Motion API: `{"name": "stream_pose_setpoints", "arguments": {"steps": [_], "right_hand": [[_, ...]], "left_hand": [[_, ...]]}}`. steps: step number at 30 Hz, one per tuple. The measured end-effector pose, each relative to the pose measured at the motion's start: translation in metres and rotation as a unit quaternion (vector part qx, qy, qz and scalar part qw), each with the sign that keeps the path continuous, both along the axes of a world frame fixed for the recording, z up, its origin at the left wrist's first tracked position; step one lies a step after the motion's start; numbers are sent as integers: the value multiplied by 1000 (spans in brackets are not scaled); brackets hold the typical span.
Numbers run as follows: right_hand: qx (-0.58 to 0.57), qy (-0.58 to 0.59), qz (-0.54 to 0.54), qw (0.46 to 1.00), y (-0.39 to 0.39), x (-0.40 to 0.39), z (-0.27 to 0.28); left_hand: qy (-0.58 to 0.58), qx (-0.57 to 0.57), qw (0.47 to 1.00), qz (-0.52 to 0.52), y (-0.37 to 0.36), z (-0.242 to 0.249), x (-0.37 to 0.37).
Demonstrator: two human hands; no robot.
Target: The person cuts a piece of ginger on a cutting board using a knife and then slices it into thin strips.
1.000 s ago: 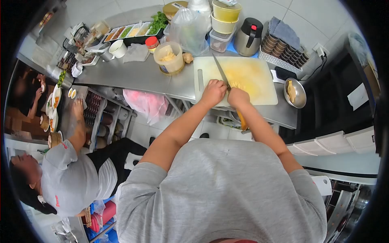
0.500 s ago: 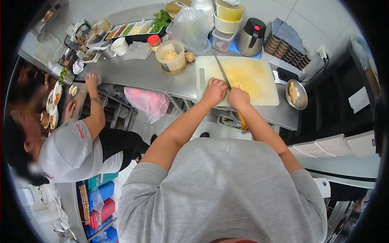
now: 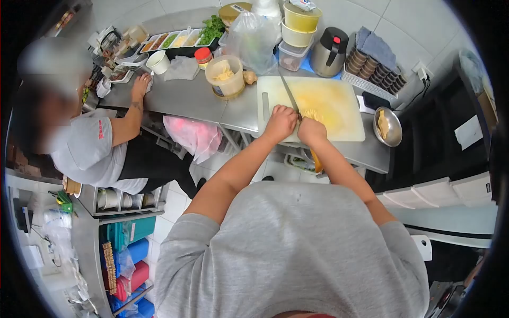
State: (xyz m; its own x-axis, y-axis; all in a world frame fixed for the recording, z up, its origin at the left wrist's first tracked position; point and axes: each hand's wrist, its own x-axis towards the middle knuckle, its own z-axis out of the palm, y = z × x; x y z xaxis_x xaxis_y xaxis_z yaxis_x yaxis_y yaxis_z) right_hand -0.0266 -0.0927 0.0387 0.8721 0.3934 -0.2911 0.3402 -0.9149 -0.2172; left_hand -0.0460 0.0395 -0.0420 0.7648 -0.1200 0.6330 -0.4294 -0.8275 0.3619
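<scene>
My right hand [image 3: 312,131] is wrapped round the handle of a kitchen knife [image 3: 289,93], whose blade points away over the cutting board [image 3: 342,124]. Just left of the blade, my left hand [image 3: 281,122] rests with curled fingers at the board's near edge; whatever lies under them is hidden. Thin yellow slices, apparently ginger [image 3: 313,113], lie right of the knife. Left of the board stands a plastic tub [image 3: 225,84] with pale yellow pieces in it, beside a knobby ginger root [image 3: 249,76]. A metal bowl [image 3: 394,132] on the right holds a peeled yellow piece.
Behind the board are a steel thermos jug [image 3: 328,50], stacked tubs [image 3: 299,32] and a plastic bag [image 3: 252,45]. A black phone [image 3: 375,100] lies near the bowl. At left, a co-worker [image 3: 87,140] leans over the steel counter [image 3: 183,95], one hand on a cloth.
The co-worker has stepped closer to the counter, and that person's hand has slid right along it. My hands and the knife look almost unmoved.
</scene>
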Motion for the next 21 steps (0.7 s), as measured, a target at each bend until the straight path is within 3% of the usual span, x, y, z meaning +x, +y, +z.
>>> {"name": "stream_pose_setpoints", "arguments": {"steps": [4,8,21], "right_hand": [[-17,9,12,1000,0,3,23],[-16,-2,-2,1000,1,3,-4],[-23,-8,8,1000,9,5,8]], "left_hand": [[-6,4,1000,3,2,1,3],[-5,6,1000,2,2,0,2],[6,-3,1000,12,4,-1,2]]}}
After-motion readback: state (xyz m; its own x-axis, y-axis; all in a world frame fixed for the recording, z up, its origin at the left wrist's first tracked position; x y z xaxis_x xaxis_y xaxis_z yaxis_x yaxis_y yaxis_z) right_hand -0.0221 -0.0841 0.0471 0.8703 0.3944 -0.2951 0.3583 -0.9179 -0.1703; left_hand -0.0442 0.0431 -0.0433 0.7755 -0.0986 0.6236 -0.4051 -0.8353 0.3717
